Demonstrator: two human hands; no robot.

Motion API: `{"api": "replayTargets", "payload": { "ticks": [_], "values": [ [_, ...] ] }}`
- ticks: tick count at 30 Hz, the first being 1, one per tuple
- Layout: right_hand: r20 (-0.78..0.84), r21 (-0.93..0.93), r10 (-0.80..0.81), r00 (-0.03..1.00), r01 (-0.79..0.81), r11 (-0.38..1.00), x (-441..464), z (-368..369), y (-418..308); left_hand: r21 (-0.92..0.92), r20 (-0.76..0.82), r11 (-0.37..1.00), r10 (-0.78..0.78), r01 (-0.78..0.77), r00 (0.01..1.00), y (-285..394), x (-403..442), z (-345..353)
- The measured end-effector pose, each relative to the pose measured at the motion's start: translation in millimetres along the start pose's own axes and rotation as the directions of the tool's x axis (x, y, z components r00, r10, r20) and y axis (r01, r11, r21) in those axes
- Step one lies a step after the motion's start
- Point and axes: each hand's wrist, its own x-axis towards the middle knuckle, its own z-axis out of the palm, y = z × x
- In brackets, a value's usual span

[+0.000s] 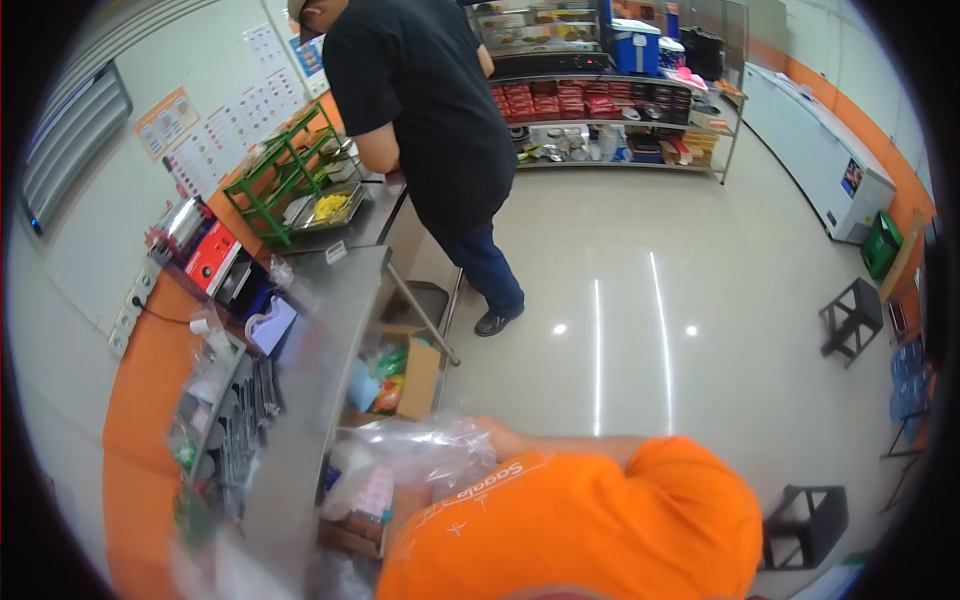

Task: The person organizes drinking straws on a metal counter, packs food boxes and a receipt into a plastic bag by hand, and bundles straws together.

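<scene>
An orange short sleeve (690,490) and a shirt with white lettering fill the bottom of the head view. From that sleeve my right arm reaches left, and my right hand (495,437) is closed on the edge of a clear plastic bag (425,450). Part of the hand lies behind the plastic and shirt. The bag spreads over cardboard boxes beside the steel counter. A skin-toned patch by the shirt's left edge may be my left arm (405,503); its fingers are hidden. Beneath the bag, a box holds a pink-and-white packet (374,492).
A person in a black shirt (420,110) stands at the steel counter (300,420). On it are a red sealing machine (212,258), a tape dispenser (270,325) and cutlery (245,420). Black stools (806,525), a chest freezer (820,150) and stocked shelves (600,125) stand around the tiled floor.
</scene>
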Motion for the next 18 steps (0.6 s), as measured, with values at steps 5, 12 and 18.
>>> {"api": "replayTargets", "payload": {
  "ticks": [5, 12, 18],
  "values": [
    [-0.285, 0.021, -0.045, 0.957, 0.053, 0.998, 21, -22, -6, -0.091, 0.1, 0.994, 0.071, -0.062, 0.993, 15, 31, 4],
    [-0.104, -0.809, -0.479, 0.872, 0.206, 0.551, 39, -37, -25, -0.12, 0.038, 0.991, 0.069, -0.064, 0.997, 14, 33, -5],
    [0.122, -0.923, -0.336, 0.934, 0.232, 0.308, 59, -33, -32, -0.113, -0.311, 0.949, -0.316, 0.295, 0.896, -33, -8, -46]
  ]
}}
